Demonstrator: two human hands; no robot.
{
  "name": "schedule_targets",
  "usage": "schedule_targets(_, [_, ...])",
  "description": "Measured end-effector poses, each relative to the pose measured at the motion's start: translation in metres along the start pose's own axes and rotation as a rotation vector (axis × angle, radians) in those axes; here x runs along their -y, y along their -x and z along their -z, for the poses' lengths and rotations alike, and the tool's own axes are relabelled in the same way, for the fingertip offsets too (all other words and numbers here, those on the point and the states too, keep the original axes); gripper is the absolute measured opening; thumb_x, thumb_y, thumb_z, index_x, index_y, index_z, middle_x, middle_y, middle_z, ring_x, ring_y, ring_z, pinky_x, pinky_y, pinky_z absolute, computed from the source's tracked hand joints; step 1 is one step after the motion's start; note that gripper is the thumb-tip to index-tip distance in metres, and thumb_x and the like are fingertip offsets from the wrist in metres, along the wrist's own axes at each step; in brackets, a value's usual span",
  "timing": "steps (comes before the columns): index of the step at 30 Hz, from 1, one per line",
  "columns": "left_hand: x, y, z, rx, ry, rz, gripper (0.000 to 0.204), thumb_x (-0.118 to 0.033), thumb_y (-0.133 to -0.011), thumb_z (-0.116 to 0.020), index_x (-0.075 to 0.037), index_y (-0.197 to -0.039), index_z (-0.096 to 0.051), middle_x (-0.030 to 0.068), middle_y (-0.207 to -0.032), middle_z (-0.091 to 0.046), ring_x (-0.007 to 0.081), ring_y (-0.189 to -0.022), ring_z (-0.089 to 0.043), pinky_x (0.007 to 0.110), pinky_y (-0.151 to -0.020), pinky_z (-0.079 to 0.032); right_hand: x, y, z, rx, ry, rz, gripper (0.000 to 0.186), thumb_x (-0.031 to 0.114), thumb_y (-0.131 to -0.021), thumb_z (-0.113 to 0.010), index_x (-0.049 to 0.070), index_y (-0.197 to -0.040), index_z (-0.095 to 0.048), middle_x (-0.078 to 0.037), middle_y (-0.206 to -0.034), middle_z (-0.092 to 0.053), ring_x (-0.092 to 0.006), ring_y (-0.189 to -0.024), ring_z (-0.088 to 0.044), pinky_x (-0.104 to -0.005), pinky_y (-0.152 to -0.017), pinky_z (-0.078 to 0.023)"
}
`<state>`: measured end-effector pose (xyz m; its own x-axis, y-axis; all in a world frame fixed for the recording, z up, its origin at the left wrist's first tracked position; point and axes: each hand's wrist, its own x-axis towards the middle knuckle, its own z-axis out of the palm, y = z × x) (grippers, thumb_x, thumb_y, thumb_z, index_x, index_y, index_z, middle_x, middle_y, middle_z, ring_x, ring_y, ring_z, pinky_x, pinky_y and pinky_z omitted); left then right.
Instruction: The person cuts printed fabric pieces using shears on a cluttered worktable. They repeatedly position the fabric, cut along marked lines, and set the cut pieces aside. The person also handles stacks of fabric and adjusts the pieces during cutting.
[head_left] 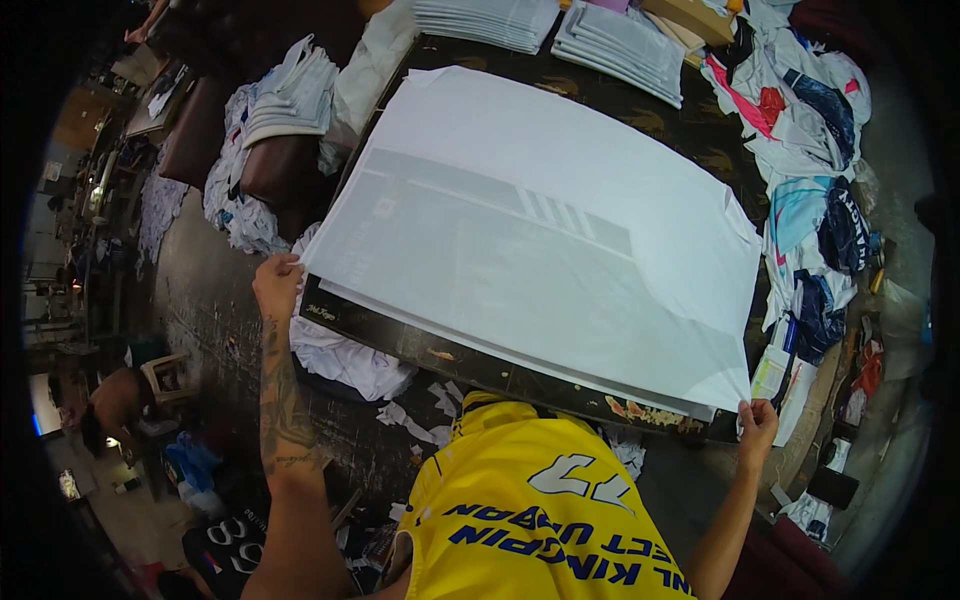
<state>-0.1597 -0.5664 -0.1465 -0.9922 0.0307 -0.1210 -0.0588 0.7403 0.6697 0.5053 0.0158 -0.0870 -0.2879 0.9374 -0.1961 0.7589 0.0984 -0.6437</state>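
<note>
A large white sheet [590, 170] of fabric or paper lies over a dark, worn board [450, 355], with pale printed stripes and shapes showing faintly on or through it. My left hand [278, 280] pinches the sheet's near-left corner just past the board's edge. At the near-right corner, my right hand [757, 425] has its fingers closed on the same sheet, which creases toward that hand. Below, a yellow jersey [530, 520] with dark lettering fills the lower middle of the view.
Folded white stacks [615, 55] sit along the board's far edge; another pile [290, 90] rests on maroon cushioning at left. Mixed garments [810, 230] line the right side. Scraps [420, 420] litter the floor. A person [120, 405] bends by a plastic chair [170, 380] at lower left.
</note>
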Motion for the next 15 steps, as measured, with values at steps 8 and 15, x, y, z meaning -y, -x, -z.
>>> schedule_targets(8, [0.029, 0.020, -0.021, -0.057, -0.019, 0.025, 0.016, -0.010, -0.091, -0.080, -0.001, -0.105, -0.079, 0.0096, -0.085, -0.079, 0.0147, -0.072, -0.076, 0.031, -0.062, -0.059, -0.007, 0.010, 0.005, 0.041, 0.034, 0.026, 0.018, 0.016, -0.101, -0.077, 0.005, -0.092, -0.065, 0.004, -0.075, -0.059, -0.0052, -0.065, -0.050, -0.0251, -0.059, -0.040])
schedule_targets(15, [0.011, 0.042, -0.058, -0.379, -0.360, -0.230, 0.029, -0.011, -0.088, -0.080, -0.004, -0.114, -0.069, 0.0141, -0.100, -0.071, 0.0298, -0.088, -0.069, 0.042, -0.081, -0.054, -0.046, 0.019, -0.043, 0.079, -0.079, -0.151, 0.014, 0.013, -0.097, -0.079, 0.003, -0.097, -0.069, 0.002, -0.079, -0.064, -0.0070, -0.067, -0.057, -0.0267, -0.059, -0.046])
